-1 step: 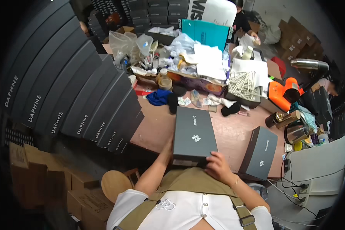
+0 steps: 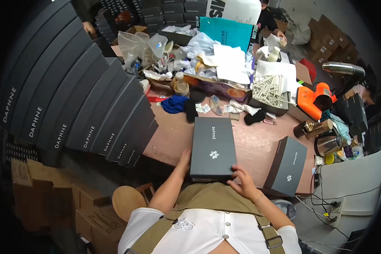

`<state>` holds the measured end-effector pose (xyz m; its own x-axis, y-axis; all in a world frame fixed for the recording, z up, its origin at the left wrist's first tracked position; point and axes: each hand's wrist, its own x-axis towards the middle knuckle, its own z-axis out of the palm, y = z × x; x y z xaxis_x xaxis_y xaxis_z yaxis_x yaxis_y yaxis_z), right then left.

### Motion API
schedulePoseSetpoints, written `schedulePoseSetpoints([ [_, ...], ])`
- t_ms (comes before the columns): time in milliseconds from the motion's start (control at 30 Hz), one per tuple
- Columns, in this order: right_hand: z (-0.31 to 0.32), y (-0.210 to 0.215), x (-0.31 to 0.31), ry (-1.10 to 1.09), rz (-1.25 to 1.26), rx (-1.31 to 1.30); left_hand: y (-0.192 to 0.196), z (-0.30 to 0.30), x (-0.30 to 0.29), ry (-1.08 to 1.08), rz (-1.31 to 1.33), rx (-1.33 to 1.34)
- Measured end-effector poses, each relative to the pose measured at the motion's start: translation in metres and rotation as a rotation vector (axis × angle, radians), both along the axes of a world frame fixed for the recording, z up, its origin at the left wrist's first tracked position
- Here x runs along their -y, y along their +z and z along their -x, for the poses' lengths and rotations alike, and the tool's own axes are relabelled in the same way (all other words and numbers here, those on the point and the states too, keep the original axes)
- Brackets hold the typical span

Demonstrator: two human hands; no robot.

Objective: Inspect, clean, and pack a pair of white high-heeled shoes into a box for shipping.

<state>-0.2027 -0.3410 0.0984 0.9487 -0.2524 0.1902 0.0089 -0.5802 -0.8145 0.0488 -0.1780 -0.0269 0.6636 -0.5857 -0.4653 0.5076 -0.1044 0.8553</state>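
Note:
A dark grey lidded shoebox (image 2: 213, 146) with a pale flower emblem lies on the pink tabletop in front of me. My left hand (image 2: 185, 159) is along its left side, fingers stretched out and partly hidden against the box wall. At the near right corner, my right hand (image 2: 242, 181) has its fingers apart, the fingertips at the box edge and the thumb below. A second grey shoebox (image 2: 287, 167) lies slanted to the right, apart from my right hand.
A tall stack of grey shoeboxes (image 2: 84, 93) rises on the left. Beyond my box lie blue cloth (image 2: 175, 104), black items and a box of white sticks (image 2: 269, 91). An orange tool (image 2: 310, 101), metal flask (image 2: 343, 68) and cables (image 2: 321, 199) are right; a wooden stool (image 2: 128, 203) stands lower left.
The shoebox has shifted slightly left and its front face shows less. My right hand's fingers have spread, and more of my left hand shows beside the box.

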Motion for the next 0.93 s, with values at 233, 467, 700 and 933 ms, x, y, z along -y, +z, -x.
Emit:
schedulePoseSetpoints([
  [233, -0.045, -0.075, 0.048, -0.391, -0.555, -0.684, 0.015, 0.016, 0.013, -0.032, -0.021, -0.355],
  [467, -0.051, -0.028, 0.036, -0.569, -1.384, -0.439, 0.06, -0.013, 0.027, -0.102, 0.206, -0.482],
  [700, -0.112, 0.018, -0.034, -0.552, -0.838, -0.116, 0.064, -0.049, -0.037, -0.183, 0.045, -0.092],
  [933, -0.171, 0.007, -0.102, 0.032, 0.038, 0.048, 0.04, -0.133, -0.133, -0.233, -0.179, 0.071],
])
